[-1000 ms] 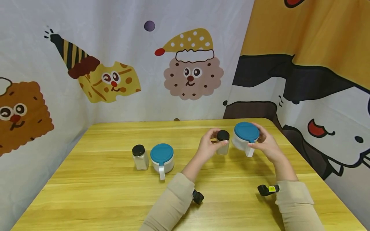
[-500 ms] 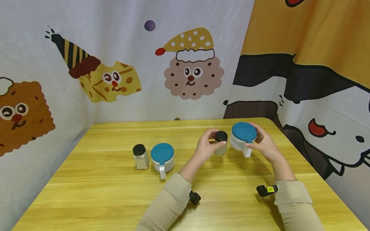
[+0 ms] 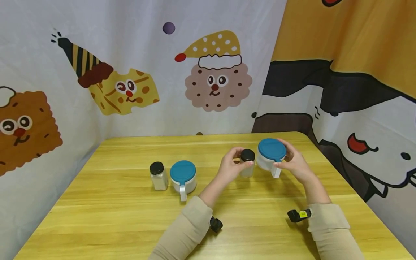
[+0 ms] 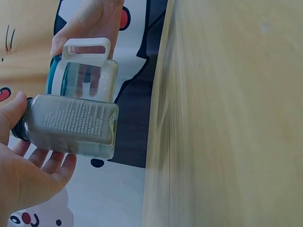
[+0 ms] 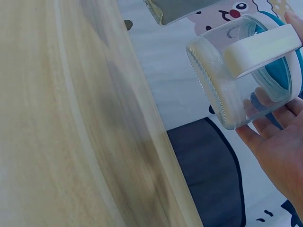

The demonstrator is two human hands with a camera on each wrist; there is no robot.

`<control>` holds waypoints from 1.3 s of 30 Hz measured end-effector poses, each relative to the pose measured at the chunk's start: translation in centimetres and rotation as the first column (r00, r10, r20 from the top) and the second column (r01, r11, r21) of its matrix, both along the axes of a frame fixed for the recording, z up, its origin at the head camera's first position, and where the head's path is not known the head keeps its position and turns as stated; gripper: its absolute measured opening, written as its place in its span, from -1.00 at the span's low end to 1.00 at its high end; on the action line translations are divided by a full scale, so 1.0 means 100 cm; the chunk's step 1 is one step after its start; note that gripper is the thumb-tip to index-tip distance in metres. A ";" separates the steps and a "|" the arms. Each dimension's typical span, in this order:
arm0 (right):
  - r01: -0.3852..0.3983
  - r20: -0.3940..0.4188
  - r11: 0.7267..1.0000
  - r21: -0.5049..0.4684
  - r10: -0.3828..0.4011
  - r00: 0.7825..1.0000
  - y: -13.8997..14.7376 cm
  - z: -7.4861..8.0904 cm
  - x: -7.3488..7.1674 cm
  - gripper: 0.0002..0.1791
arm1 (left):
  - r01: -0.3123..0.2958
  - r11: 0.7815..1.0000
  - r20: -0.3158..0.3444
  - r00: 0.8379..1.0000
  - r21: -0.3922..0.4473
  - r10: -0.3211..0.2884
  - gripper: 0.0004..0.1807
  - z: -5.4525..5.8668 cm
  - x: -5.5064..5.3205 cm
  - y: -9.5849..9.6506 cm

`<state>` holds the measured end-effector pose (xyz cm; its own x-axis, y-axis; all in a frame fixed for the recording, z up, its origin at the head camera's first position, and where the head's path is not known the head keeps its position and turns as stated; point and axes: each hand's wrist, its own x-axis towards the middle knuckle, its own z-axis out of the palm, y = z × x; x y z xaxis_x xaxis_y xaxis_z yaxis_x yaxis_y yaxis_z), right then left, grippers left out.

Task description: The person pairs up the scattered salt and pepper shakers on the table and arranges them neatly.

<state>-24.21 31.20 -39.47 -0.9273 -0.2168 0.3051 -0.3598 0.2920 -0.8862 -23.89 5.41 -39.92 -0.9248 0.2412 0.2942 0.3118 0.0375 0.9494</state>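
Note:
My left hand (image 3: 229, 168) grips a square glass jar (image 4: 73, 125) with a black lid, fingers behind and thumb in front near the lid. Printed small text shows on the jar's side in the left wrist view. To its right, my right hand (image 3: 296, 162) holds a clear glass container (image 5: 236, 80) with a blue lid (image 3: 272, 148) and a white handle (image 5: 262, 49). Both wrist views show the two held things raised off the table, upright and side by side. In the head view, a narrow gap separates them.
A second black-lidded jar (image 3: 159, 178) and a second blue-lidded container (image 3: 183, 177) with its handle toward me stand together left of centre on the wooden table (image 3: 113, 216). A cartoon-printed curtain (image 3: 143, 43) hangs behind the table and along its sides.
Both hands have shifted slightly left with the jar and the container, and slightly toward me. The two things on the left have stayed where they were.

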 end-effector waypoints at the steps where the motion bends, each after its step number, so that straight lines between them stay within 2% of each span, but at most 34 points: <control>1: -0.001 0.005 1.000 0.001 0.001 1.000 0.000 0.000 0.000 -0.05 | -0.002 1.000 0.005 1.000 0.000 0.002 -0.55 0.000 0.000 -0.001; 18: -0.049 -0.004 0.999 0.016 0.049 0.999 -0.013 -0.001 -0.001 -0.05 | -0.043 0.999 0.046 0.998 -0.002 0.043 -0.57 0.001 0.004 -0.015; 39: -0.089 0.019 0.995 0.038 0.089 0.996 -0.018 -0.010 0.008 -0.02 | -0.008 1.000 0.011 1.000 -0.005 0.008 -0.59 -0.007 0.007 -0.026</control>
